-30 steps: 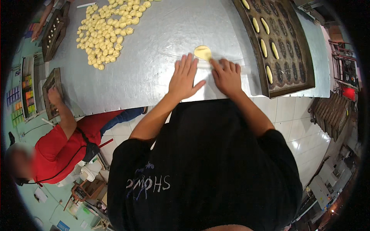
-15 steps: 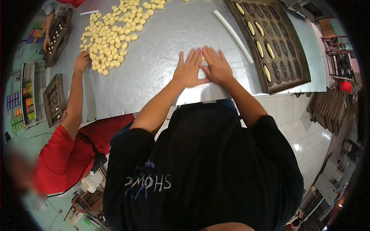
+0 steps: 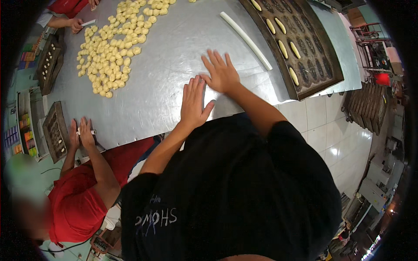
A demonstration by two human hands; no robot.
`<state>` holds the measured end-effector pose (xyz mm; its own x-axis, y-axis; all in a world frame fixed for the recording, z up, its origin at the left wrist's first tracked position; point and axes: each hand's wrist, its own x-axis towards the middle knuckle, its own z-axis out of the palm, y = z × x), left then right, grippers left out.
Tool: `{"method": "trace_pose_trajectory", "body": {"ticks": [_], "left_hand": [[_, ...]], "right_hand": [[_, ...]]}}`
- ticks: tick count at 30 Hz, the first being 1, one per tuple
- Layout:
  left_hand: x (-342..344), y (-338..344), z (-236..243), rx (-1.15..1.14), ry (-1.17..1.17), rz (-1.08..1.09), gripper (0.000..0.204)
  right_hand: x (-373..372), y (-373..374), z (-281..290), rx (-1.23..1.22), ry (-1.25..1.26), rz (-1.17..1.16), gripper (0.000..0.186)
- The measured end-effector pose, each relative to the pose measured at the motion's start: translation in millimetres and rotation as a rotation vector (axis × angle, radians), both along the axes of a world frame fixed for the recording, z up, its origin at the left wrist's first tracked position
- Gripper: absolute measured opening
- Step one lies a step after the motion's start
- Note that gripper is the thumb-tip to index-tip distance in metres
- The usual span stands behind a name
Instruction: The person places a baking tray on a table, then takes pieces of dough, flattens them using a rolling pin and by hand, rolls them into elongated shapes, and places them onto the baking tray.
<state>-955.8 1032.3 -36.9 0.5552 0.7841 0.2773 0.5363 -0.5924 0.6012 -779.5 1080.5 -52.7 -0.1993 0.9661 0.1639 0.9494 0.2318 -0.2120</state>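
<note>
My left hand [image 3: 192,101] lies flat on the steel table [image 3: 165,52], fingers extended. My right hand [image 3: 221,71] is just above and to its right, fingers spread, overlapping close to the left fingertips. Anything beneath the palms is hidden. A long white rolling rod [image 3: 246,41] lies loose right of my hands. The large tray [image 3: 291,93] at the right holds several long pale dough pieces [image 3: 282,48] in its oval hollows. Many small yellow dough balls [image 3: 117,76] are spread at the left of my hands.
A co-worker in red [image 3: 78,209] works at the lower left, hands [image 3: 87,132] on a small rod beside a tray [image 3: 56,143]. Other workers' hands [image 3: 76,26] are at the upper left, near another tray [image 3: 48,65]. Stacked trays [image 3: 363,108] stand on the floor at right.
Since earlier, my hands left the rod, met over the dough disc, now hidden; my right hand has moved up-left, fingers spreading. The red-clad co-worker's hands have come together on a small rod.
</note>
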Motion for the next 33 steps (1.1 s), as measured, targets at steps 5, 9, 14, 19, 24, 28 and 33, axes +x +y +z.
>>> {"method": "trace_pose_trajectory", "body": {"ticks": [5, 9, 14, 19, 24, 28, 33], "left_hand": [[-2, 3, -1, -0.054, -0.036, 0.019, 0.071], [-3, 3, 3, -0.032, 0.044, -0.017, 0.072], [-8, 0, -13, 0.019, 0.029, 0.023, 0.070], [-13, 5, -7, 0.002, 0.005, 0.068, 0.070], [5, 3, -2, -0.064, -0.004, 0.047, 0.068], [23, 13, 7, -0.052, -0.028, 0.073, 0.064], [38, 13, 8, -0.029, 0.086, 0.190, 0.068]], "right_hand": [[14, -95, 17, -0.241, -0.048, 0.119, 0.066], [-3, -6, 3, -0.130, -0.114, 0.073, 0.066], [-1, 97, -4, -0.111, 0.012, 0.039, 0.055], [58, 48, 43, -0.368, 0.434, 0.219, 0.038], [84, 21, 39, -0.228, 0.207, 0.453, 0.023], [102, 66, 68, -0.212, 0.016, 0.628, 0.011], [180, 162, 200, 0.141, 0.217, 0.095, 0.011]]}}
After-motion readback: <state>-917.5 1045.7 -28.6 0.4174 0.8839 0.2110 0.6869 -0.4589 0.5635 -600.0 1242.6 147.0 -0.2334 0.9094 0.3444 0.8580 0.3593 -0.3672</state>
